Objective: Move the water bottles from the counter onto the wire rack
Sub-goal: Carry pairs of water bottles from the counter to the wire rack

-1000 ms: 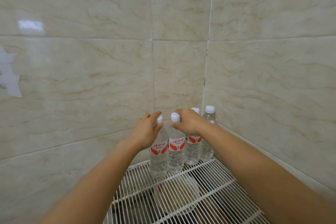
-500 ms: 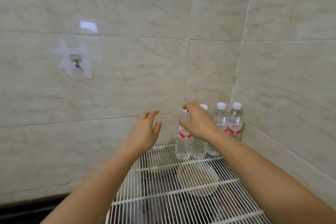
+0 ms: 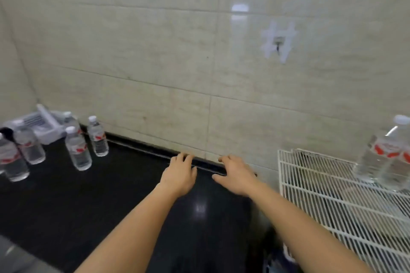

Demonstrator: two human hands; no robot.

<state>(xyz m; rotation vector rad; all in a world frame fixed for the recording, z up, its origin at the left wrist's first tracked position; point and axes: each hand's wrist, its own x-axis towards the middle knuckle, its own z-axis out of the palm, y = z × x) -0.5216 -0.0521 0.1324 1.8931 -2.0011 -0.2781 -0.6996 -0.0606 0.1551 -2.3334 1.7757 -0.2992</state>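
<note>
Several clear water bottles with white caps and red labels stand at the far left of the black counter (image 3: 66, 201); the nearest ones are a bottle (image 3: 78, 148), a bottle (image 3: 97, 136) and a bottle (image 3: 28, 144). On the right is the white wire rack (image 3: 332, 201), with bottles (image 3: 386, 153) standing at its far right edge. My left hand (image 3: 179, 175) and my right hand (image 3: 237, 175) hover side by side over the middle of the counter, fingers spread, holding nothing. Both are well apart from the bottles on either side.
A white plastic rack (image 3: 44, 122) lies behind the counter bottles in the left corner. The tiled wall (image 3: 177, 62) runs along the back, with an adhesive hook (image 3: 278, 42) on it. A grey edge shows at the bottom left.
Both hands have let go of the bottles on the rack and swung left over the counter. My view has turned left, bringing the counter bottles into sight.
</note>
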